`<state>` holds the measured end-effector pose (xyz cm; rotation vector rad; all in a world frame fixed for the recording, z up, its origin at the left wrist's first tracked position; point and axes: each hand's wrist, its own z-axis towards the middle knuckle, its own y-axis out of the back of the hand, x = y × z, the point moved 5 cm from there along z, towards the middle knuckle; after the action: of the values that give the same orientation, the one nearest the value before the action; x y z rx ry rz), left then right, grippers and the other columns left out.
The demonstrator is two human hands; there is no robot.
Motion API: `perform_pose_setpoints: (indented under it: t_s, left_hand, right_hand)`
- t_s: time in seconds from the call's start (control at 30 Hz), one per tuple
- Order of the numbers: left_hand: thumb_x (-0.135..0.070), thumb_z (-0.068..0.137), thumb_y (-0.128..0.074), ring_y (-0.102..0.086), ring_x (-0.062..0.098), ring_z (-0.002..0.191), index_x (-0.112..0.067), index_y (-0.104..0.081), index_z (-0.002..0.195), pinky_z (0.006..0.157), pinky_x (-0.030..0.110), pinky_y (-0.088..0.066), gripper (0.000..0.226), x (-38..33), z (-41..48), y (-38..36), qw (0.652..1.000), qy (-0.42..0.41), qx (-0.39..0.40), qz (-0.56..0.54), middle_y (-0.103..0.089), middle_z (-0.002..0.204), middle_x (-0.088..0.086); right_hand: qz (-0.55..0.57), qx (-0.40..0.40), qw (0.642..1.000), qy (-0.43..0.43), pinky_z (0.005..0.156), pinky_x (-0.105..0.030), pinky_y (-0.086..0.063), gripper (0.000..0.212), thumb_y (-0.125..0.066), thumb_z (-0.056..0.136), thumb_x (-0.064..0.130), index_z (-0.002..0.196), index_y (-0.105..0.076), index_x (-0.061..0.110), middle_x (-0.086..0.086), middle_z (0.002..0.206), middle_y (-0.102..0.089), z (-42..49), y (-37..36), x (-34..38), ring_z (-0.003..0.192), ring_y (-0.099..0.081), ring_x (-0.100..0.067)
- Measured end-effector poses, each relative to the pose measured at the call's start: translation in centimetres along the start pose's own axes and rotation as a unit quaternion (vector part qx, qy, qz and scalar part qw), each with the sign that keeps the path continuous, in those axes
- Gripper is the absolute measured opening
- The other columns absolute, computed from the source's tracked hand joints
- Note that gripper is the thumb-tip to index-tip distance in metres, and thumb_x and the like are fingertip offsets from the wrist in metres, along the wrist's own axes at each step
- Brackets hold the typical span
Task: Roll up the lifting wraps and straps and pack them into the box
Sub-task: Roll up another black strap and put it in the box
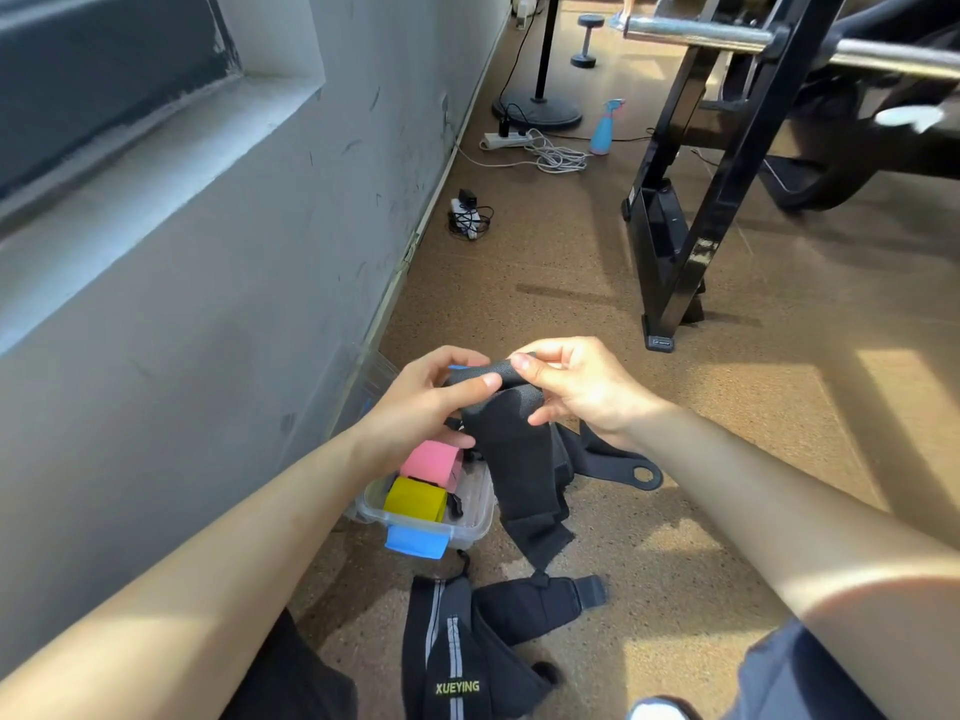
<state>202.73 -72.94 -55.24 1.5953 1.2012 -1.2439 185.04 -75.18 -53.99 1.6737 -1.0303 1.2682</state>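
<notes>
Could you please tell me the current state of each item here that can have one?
Black strap, top end rolled, rest hanging loose.
Left hand, pinches the strap's rolled end.
Right hand, pinches the same end.
Box, open.
Pink roll, rolled up, in the box.
Yellow roll, rolled up, in the box.
XUEYING wrap, unrolled on the floor.
Loop strap, unrolled on the floor.

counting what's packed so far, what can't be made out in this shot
All in the head view:
- Far half of the clear plastic box: covered by the left hand and the hanging black woven strap; only a pink roll and a yellow roll show.
- The strap's top end: hidden under fingers of that hand and the right hand.
- Black grey-striped wrap lettered XUEYING: cut off by the bottom edge.
</notes>
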Motion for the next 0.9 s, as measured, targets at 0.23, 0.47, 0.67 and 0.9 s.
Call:
perform_pose_setpoints:
  t_s: [0.23, 0.47, 0.67, 0.9]
  left_hand:
    - [-0.026, 0.1, -0.064, -0.068, 0.012, 0.085, -0.011, -0.07, 0.117, 0.062, 0.025, -0.058, 0.024, 0.04, 0.31, 0.0, 1.0, -0.008, -0.011, -0.02, -0.067, 0.102, 0.01]
    - [0.001, 0.09, -0.073, -0.063, 0.011, 0.077, -0.012, -0.069, 0.104, 0.057, 0.021, -0.052, 0.019, -0.22, 0.27, 0.5, 0.997, -0.072, -0.035, -0.013, -0.066, 0.095, 0.008]
    - [0.003, 0.088, -0.075, -0.061, 0.013, 0.076, -0.014, -0.069, 0.1, 0.056, 0.02, -0.05, 0.022, -0.55, 0.14, 0.2, 0.993, -0.11, -0.033, 0.008, -0.066, 0.097, 0.012]
    - [-0.018, 0.091, -0.076, -0.071, 0.014, 0.09, -0.023, -0.066, 0.121, 0.064, 0.027, -0.056, 0.031, 0.04, 0.36, 0.2, 0.999, -0.035, -0.009, 0.003, -0.069, 0.105, -0.002]
  right_hand:
    - [-0.007, -0.007, 0.999, 0.031, 0.06, -0.025, -0.059, 0.021, -0.064, 0.097, 0.001, 0.111, -0.071, 0.015, -0.005, 0.097, -0.072, -0.02, 0.12, 0.17, 0.079, -0.07, -0.01]
    - [0.017, 0.035, 0.998, -0.04, 0.059, -0.036, -0.061, 0.029, -0.068, 0.097, 0.022, 0.126, -0.064, 0.016, -0.007, 0.112, -0.071, -0.29, -0.16, 0.01, 0.084, -0.073, -0.014]
    - [-0.016, 0.038, 0.998, -0.043, 0.058, -0.034, -0.062, 0.032, -0.058, 0.1, 0.042, 0.11, -0.073, 0.016, -0.005, 0.104, -0.077, -0.24, -0.35, -0.09, 0.091, -0.075, -0.022]
    - [-0.032, -0.004, 0.999, 0.0, 0.056, -0.029, -0.058, 0.014, -0.064, 0.1, 0.021, 0.107, -0.072, 0.012, 0.012, 0.075, -0.072, -0.11, -0.02, 0.45, 0.057, -0.064, 0.0]
